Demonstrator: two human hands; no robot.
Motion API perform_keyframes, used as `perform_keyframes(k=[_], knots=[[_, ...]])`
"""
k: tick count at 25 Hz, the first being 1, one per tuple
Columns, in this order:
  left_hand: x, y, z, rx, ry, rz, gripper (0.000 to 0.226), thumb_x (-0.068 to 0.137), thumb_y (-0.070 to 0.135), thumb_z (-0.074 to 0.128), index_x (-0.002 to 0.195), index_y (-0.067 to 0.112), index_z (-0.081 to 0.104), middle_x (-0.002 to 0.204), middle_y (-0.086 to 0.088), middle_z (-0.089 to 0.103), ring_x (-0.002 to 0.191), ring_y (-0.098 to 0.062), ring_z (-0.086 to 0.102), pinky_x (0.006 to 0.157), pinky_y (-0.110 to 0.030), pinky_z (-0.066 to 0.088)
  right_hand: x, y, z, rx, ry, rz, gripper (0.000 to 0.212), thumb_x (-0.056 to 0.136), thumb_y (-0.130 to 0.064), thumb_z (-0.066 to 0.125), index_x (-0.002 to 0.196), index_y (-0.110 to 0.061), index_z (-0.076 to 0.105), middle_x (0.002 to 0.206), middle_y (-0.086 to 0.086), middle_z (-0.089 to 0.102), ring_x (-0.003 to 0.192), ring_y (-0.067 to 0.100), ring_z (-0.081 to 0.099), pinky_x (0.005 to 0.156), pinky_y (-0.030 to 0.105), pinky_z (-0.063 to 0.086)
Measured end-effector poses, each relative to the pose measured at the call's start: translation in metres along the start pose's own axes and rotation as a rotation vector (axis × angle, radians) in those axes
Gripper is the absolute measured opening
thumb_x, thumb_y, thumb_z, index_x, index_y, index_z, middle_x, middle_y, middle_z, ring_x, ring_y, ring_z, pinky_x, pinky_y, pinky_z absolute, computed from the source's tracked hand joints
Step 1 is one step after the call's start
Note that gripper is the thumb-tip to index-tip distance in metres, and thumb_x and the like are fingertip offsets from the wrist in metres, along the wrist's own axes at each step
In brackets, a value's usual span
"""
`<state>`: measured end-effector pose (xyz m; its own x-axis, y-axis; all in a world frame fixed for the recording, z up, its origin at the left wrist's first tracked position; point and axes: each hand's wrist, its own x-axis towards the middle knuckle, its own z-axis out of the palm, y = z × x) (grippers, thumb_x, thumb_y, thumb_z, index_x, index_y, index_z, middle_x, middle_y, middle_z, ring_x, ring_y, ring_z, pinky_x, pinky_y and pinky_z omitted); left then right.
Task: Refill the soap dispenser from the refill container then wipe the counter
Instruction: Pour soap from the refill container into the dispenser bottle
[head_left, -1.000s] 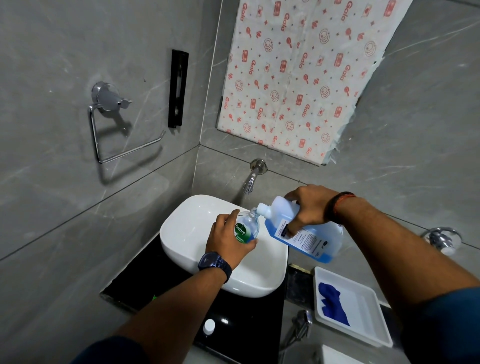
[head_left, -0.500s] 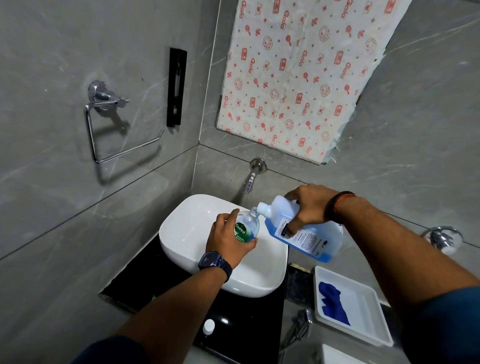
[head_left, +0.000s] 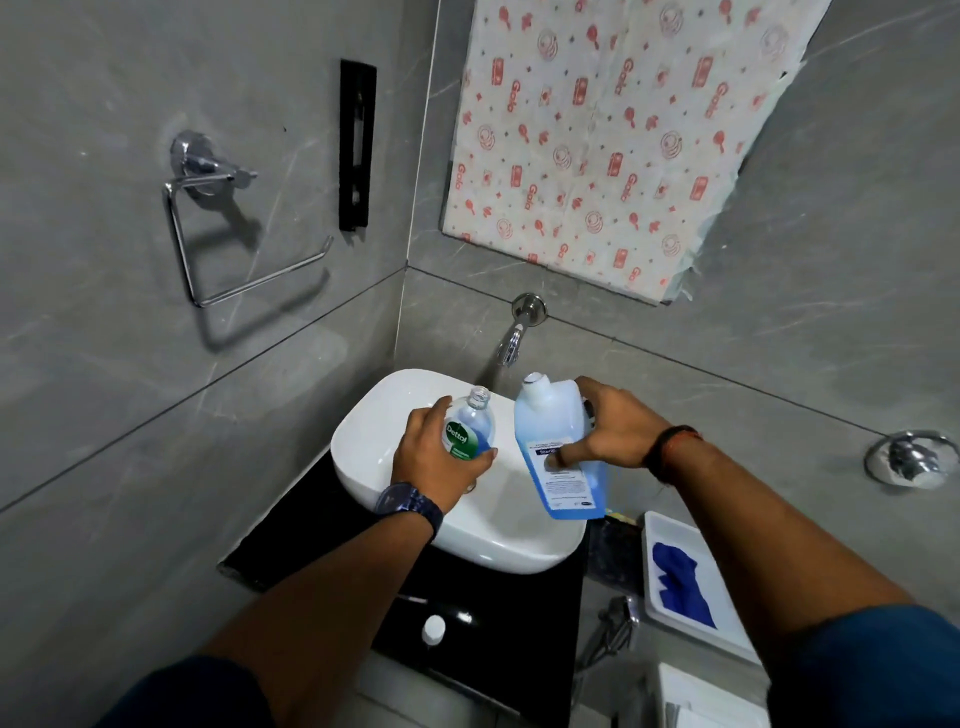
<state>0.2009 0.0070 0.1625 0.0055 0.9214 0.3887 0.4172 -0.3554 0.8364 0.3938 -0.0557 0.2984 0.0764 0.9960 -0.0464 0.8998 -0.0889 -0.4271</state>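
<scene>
head view: refill bottle stands upright beside open dispenser over the basin

head-camera frame looks down on a clear soap dispenser (head_left: 470, 426), green label facing up and pump off, held over the white basin (head_left: 363, 447) with its open neck pointing up and away. the left hand (head_left: 436, 460) is wrapped firmly round its lower body, apparently to keep the mouth steady and any drips inside the bowl. just beside it, not touching, the refill container (head_left: 558, 447) stands nearly upright, spout at the top, blue liquid filling most of it. the right hand (head_left: 610, 431) is clamped on its side, fingers across the back and thumb on the printed label. with the spout raised clear of the dispenser's mouth, no liquid is passing between them; the pour looks paused or finished, though how full the dispenser is cannot be read with certainty. a small white cap (head_left: 434, 629) lies on the black counter (head_left: 498, 639) in front of the basin, likely set aside for the pour; whose cap it is cannot be told. to the right a white tray (head_left: 657, 571) holds a blue cloth (head_left: 680, 582), probably kept ready for the wiping. a wall tap (head_left: 514, 332) juts out above the basin.
</scene>
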Motion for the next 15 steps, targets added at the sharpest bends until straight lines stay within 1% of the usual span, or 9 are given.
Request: perform_keyframes(k=[2, 4, 7, 9, 10, 11, 13, 14, 15], knots=[[0.000, -0.022, -0.011, 0.009, 0.019, -0.045, 0.088, 0.049, 0.040, 0.088, 0.125, 0.017, 0.051, 0.115, -0.007, 0.056, 0.098, -0.023, 0.060, 0.082, -0.021, 0.039, -0.004, 0.013, 0.033, 0.179, 0.026, 0.001, 0.066, 0.047, -0.034, 0.093, 0.100, -0.026, 0.055, 0.097, -0.007, 0.067, 0.088, 0.014, 0.063, 0.079, 0.033, 0.053], [-0.003, -0.047, -0.023, 0.033, 0.047, -0.076, 0.087, 0.047, 0.038, 0.089, 0.122, 0.015, 0.052, 0.113, -0.009, 0.056, 0.098, -0.025, 0.060, 0.084, -0.025, 0.042, -0.008, 0.027, 0.069, 0.301, 0.027, 0.009, 0.069, 0.046, -0.030, 0.094, 0.103, -0.025, 0.055, 0.102, -0.007, 0.066, 0.092, 0.015, 0.064, 0.080, 0.032, 0.053], [-0.012, -0.086, -0.042, 0.098, 0.127, -0.106, 0.081, 0.045, 0.035, 0.090, 0.116, 0.013, 0.056, 0.108, -0.012, 0.060, 0.093, -0.030, 0.061, 0.081, -0.033, 0.048, -0.017, 0.045, 0.121, 0.435, 0.028, 0.035, 0.071, 0.046, -0.030, 0.094, 0.104, -0.027, 0.055, 0.105, -0.008, 0.065, 0.093, 0.012, 0.063, 0.072, 0.022, 0.053], [-0.020, -0.113, -0.054, 0.126, 0.159, -0.151, 0.076, 0.045, 0.031, 0.091, 0.112, 0.014, 0.058, 0.106, -0.013, 0.062, 0.091, -0.032, 0.062, 0.077, -0.034, 0.048, -0.025, 0.057, 0.152, 0.480, 0.017, 0.059, 0.070, 0.046, -0.033, 0.094, 0.104, -0.031, 0.054, 0.106, -0.007, 0.065, 0.094, 0.008, 0.062, 0.072, 0.023, 0.054], [-0.023, -0.126, -0.059, 0.137, 0.156, -0.172, 0.074, 0.046, 0.030, 0.091, 0.111, 0.014, 0.059, 0.105, -0.013, 0.062, 0.090, -0.032, 0.062, 0.076, -0.033, 0.047, -0.028, 0.063, 0.167, 0.486, 0.016, 0.071, 0.070, 0.046, -0.034, 0.093, 0.103, -0.032, 0.054, 0.106, -0.006, 0.065, 0.094, 0.008, 0.063, 0.074, 0.025, 0.055], [-0.026, -0.138, -0.064, 0.146, 0.142, -0.197, 0.072, 0.047, 0.030, 0.090, 0.110, 0.014, 0.059, 0.106, -0.013, 0.063, 0.091, -0.032, 0.061, 0.076, -0.033, 0.048, -0.032, 0.069, 0.180, 0.487, 0.019, 0.080, 0.069, 0.046, -0.034, 0.093, 0.103, -0.033, 0.054, 0.105, -0.007, 0.066, 0.093, 0.006, 0.063, 0.075, 0.025, 0.055], [-0.028, -0.158, -0.072, 0.165, 0.114, -0.246, 0.072, 0.049, 0.031, 0.090, 0.111, 0.013, 0.057, 0.110, -0.012, 0.062, 0.097, -0.031, 0.059, 0.082, -0.038, 0.050, -0.038, 0.081, 0.201, 0.475, 0.031, 0.096, 0.067, 0.047, -0.036, 0.092, 0.102, -0.036, 0.053, 0.101, -0.011, 0.067, 0.089, 0.001, 0.063, 0.070, 0.015, 0.051], [-0.029, -0.166, -0.074, 0.172, 0.107, -0.259, 0.074, 0.050, 0.031, 0.090, 0.113, 0.012, 0.056, 0.112, -0.013, 0.062, 0.101, -0.031, 0.058, 0.085, -0.041, 0.050, -0.041, 0.086, 0.209, 0.469, 0.039, 0.102, 0.067, 0.047, -0.036, 0.091, 0.102, -0.037, 0.053, 0.099, -0.013, 0.067, 0.088, 0.000, 0.063, 0.068, 0.012, 0.049], [-0.030, -0.175, -0.074, 0.178, 0.103, -0.265, 0.075, 0.050, 0.030, 0.090, 0.114, 0.010, 0.056, 0.114, -0.014, 0.061, 0.103, -0.032, 0.057, 0.088, -0.043, 0.049, -0.043, 0.093, 0.218, 0.473, 0.045, 0.109, 0.066, 0.048, -0.036, 0.091, 0.102, -0.039, 0.053, 0.098, -0.013, 0.068, 0.088, 0.003, 0.064, 0.067, 0.013, 0.049]])
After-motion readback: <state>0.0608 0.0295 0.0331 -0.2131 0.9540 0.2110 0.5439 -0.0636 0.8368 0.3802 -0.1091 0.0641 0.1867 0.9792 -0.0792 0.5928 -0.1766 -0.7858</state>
